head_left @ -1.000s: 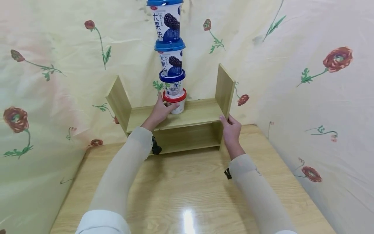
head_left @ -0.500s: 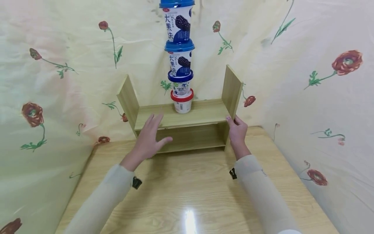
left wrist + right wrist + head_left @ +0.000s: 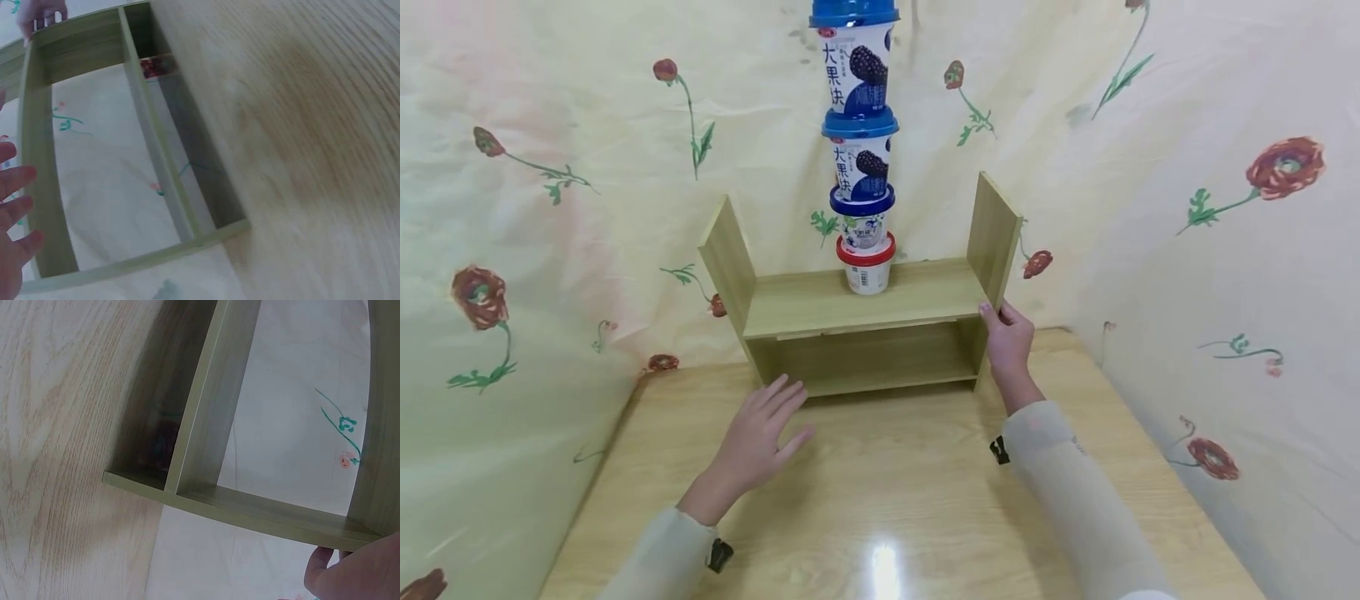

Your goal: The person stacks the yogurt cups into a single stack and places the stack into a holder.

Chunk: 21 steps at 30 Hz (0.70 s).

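A small wooden shelf stands on the table with a stack of tubs on its upper board. At the bottom is a white tub with a red lid, then a tub with a dark blue lid. Above them sit a blackberry yogurt tub and a larger blackberry yogurt tub, both blue-lidded. My left hand hovers in front of the shelf's lower left, fingers spread, touching nothing. My right hand grips the shelf's right side panel, thumb at the front edge.
The wooden table extends in front of the shelf and to both sides. Flower-patterned cloth hangs close behind the shelf and along both sides. The shelf's side panels rise above its upper board, left and right of the stack.
My left hand has let go of the red-lidded tub and drawn back, down and to the left. The stack stays upright. My right hand keeps its hold on the shelf.
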### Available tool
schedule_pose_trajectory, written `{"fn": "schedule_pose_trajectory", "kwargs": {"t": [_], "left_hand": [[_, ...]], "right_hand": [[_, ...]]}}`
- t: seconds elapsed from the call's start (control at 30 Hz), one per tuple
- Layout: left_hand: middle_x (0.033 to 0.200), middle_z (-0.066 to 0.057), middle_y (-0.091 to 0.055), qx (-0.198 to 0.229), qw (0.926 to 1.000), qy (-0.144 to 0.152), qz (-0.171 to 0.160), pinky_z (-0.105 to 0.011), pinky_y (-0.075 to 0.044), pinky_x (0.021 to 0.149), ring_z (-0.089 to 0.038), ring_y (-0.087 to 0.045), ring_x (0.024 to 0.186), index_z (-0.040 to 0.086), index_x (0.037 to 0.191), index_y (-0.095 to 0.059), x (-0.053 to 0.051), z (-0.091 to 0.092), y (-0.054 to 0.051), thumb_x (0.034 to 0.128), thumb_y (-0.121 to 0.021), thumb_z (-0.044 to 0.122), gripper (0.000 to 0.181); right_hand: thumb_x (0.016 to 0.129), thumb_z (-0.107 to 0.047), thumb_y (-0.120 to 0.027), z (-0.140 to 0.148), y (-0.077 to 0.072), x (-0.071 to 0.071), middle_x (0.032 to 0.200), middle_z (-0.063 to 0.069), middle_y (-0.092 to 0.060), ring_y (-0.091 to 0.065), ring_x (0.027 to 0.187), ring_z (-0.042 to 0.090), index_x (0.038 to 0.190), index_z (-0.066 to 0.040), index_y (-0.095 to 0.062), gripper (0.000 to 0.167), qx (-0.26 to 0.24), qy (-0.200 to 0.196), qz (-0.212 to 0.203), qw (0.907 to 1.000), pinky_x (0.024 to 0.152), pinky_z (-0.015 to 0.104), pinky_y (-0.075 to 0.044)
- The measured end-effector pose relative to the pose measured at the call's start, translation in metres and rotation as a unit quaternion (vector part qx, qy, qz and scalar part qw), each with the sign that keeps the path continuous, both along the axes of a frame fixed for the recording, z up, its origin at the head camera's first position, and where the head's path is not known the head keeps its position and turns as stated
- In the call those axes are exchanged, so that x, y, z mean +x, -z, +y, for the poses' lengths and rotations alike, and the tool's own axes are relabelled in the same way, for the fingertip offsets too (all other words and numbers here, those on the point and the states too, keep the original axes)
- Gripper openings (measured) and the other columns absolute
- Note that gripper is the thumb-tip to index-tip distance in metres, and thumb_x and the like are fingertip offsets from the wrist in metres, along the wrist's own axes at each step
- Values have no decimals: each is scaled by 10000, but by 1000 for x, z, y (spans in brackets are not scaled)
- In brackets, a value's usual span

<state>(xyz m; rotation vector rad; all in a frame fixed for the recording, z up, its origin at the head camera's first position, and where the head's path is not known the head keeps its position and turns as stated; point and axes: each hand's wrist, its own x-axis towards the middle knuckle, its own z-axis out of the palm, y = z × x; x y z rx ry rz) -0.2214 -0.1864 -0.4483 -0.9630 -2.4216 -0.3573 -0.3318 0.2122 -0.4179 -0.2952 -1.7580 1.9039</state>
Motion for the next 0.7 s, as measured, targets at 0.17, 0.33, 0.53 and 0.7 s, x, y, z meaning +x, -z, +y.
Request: {"fn": "schedule_pose_trajectory", "kwargs": {"t": [0.17, 0.33, 0.53, 0.7], "left_hand": [[1536, -164, -441, -636, 9945, -498, -662, -600, -299, 1146, -376, -308, 1466, 45, 1464, -506, 8, -8, 4, 963, -639, 468, 669], [1631, -157, -262, -1074, 9825, -734, -1336, -632, -259, 1152, -367, -168, 1515, 112, 1565, -366, 9, -6, 3, 997, -455, 634, 776], [1659, -149, -184, -1156, 9798, -639, -1504, -652, -266, 1140, -369, -129, 1523, 139, 1598, -290, 2, 1, -6, 977, -367, 715, 850], [1663, -136, -162, -1235, 9781, -657, -1539, -659, -254, 1141, -387, -140, 1518, 152, 1606, -266, 1, -5, -16, 964, -377, 733, 873]], "right_hand": [[962, -160, -706, -10, 0, 4, 1267, 224, -654, -646, 1072, 151, 1306, -15, -644, 378, 59, -58, 5, 10000, 994, 292, -505], [978, -244, -689, -2, -3, 9, 1309, 216, -634, -619, 1168, 198, 1349, -14, -614, 443, 391, -299, -218, 9985, 1033, 313, -483], [1025, -546, -485, 43, -12, 28, 1383, 275, -554, -529, 1290, 421, 1427, 50, -499, 719, 2416, -1129, -1368, 9540, 1102, 526, -404], [1071, -526, -354, 67, -16, 54, 1316, 312, -587, -539, 1222, 510, 1412, 89, -503, 719, 4779, -1963, -1711, 8389, 1024, 645, -413]]}}
